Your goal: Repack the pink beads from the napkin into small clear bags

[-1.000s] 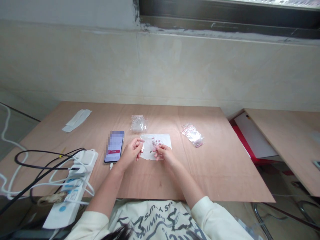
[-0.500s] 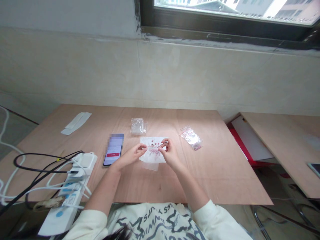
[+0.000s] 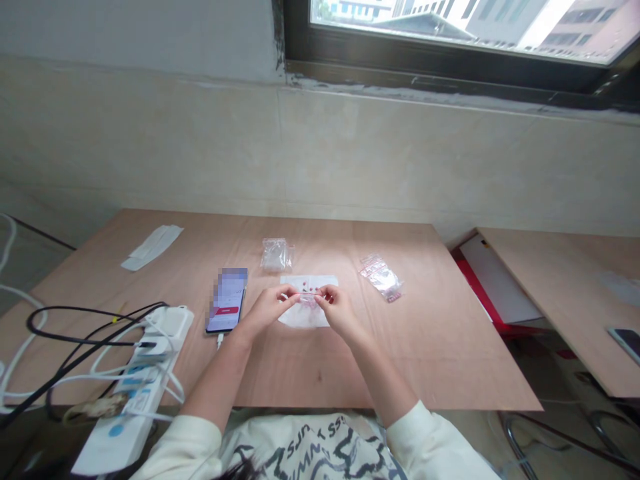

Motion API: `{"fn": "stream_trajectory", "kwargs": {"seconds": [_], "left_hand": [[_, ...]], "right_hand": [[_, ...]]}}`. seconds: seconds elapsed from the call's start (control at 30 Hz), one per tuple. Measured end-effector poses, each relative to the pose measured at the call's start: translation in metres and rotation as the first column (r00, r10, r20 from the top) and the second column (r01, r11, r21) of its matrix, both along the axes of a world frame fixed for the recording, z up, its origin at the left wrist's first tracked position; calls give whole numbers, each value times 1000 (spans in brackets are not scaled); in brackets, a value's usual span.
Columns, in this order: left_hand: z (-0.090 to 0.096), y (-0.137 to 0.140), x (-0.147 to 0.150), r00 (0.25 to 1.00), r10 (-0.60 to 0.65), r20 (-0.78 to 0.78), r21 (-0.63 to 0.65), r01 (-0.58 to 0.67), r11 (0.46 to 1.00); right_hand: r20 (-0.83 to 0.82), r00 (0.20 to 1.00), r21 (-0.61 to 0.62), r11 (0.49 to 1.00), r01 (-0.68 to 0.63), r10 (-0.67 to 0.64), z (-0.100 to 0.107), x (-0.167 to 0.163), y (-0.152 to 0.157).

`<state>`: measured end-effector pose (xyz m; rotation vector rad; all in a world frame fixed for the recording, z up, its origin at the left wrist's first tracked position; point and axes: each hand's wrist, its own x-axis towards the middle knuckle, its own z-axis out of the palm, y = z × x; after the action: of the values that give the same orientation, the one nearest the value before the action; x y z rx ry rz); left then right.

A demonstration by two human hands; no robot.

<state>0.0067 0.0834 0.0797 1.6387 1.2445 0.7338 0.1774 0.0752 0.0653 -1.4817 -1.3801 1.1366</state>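
Both hands work at the center of the wooden surface (image 3: 425,360), above a white sheet (image 3: 295,319). L hand (image 3: 271,307) & R hand (image 3: 340,310) each pinch one end of a small clear bag (image 3: 309,299), thumb against fingers; its red edge line runs approx. horizontally btwn the fingertips. The bag is thus held over the middle of the sheet. Small red beads (image 3: 312,289) lie on the sheet just beyond the red line; other reddish spots show at the bag, but whether in it or behind it can't be told.

Far side, center: a clear plastic packet (image 3: 275,255), just beyond the sheet's L corner. To the R, well apart from the sheet: a 2nd clear packet w/ red markings (image 3: 381,277), lying obliquely. L of the L hand: a smartphone (image 3: 227,301), screen lit, w/ white cable (image 3: 220,341) at its near end. Far L: a white paper strip (image 3: 153,247). Near L: a white power strip (image 3: 165,347) w/ black & white cords. At R, a separate surface (image 3: 560,287) carries another phone (image 3: 627,341).
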Motion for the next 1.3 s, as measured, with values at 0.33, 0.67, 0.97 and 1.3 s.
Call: {"fn": "stream_trajectory", "kwargs": {"seconds": [0.33,0.67,0.97,1.3], "left_hand": [[9,-4,6,1000,-17,15,32,16,999],[18,-8,15,995,-102,14,46,101,994],[12,-17,13,995,-95,31,-33,96,995],[-6,-5,-3,988,99,117,-110,-86,990]], "right_hand": [[10,992,48,991,-124,123,10,-3,-4],[1,999,71,997,-37,37,10,-9,-2],[-323,946,-154,984,-84,30,5,-1,-10],[-374,928,-220,972,-81,-8,16,1,-5]]}}
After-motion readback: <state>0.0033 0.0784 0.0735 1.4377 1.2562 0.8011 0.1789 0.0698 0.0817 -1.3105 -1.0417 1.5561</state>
